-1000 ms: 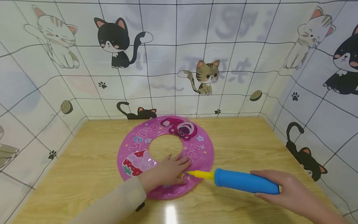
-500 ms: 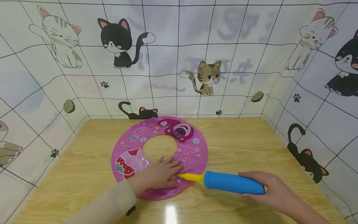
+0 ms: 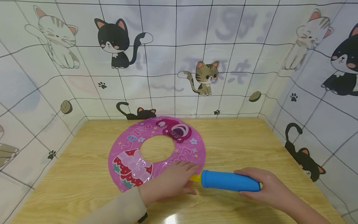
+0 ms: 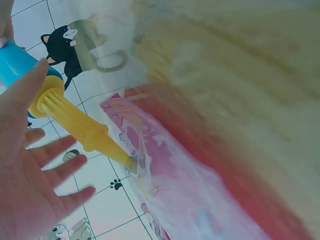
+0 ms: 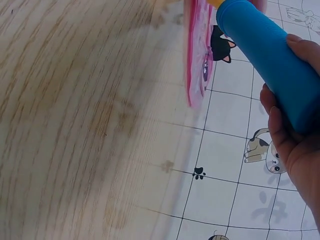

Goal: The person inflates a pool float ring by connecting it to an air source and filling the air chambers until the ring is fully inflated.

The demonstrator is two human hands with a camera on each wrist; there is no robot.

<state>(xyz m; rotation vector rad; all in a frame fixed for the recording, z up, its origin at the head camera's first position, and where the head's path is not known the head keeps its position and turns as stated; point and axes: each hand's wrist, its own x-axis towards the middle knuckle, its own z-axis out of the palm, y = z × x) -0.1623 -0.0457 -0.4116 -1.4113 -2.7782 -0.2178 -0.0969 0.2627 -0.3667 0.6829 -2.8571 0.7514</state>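
A flat pink swim ring (image 3: 120, 161) with strawberry and bear prints lies on the wooden table. My right hand (image 3: 265, 186) grips the blue barrel of a hand pump (image 3: 229, 181), fingers curled round its rear end. The pump's yellow nozzle (image 4: 75, 122) points left and its tip meets a clear valve (image 4: 134, 164) on the ring in the left wrist view. Over the ring's near right edge, my left hand (image 3: 170, 180) reaches across the nozzle and hides its tip in the head view. Its fingers are spread (image 4: 65, 170), with the thumb near the yellow collar.
The wooden table (image 3: 237, 140) extends on both sides of the ring. White cloth walls (image 3: 162, 62) with a grid and cat prints enclose the table at the back, left and right.
The pump and my right hand have moved left, and the ring has shifted slightly left. My left hand has slid off the ring's face toward the nozzle, its fingers now over it.
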